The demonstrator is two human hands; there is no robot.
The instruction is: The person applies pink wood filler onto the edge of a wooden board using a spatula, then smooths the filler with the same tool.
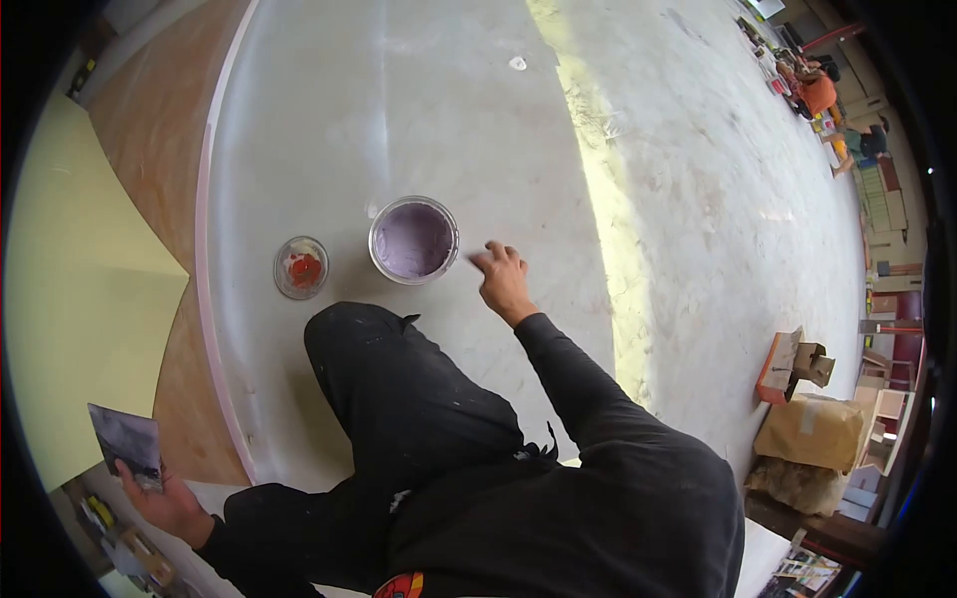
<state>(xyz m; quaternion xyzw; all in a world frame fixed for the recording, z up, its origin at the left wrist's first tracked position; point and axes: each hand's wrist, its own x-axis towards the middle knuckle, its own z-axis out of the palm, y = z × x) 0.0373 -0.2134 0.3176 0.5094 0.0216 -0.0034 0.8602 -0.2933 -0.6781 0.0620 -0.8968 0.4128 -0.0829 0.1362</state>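
Note:
My left hand [171, 506] is closed around a flat, dark square spreader blade [127, 439] with greyish smears, held low at the left over the panel edge. A round clear tub [457, 239] stands on the floor ahead of my knee, filled with smooth purple-grey paste [414, 241]. Just right of the tub hovers my right hand [504, 284], fingers loosely bent and slightly apart. No object shows in it, and a small gap separates it from the tub's rim. A small clear dish [302, 267] with red-orange paste [303, 269] sits left of the tub.
The grey surface [478, 120] carries a pale yellow strip [603, 189] and a white blob [517, 63]. Yellow sheeting [70, 289] and brown board [159, 110] lie left. Cardboard boxes [809, 431] stand right. Two people, one in orange [817, 93], are at the far right.

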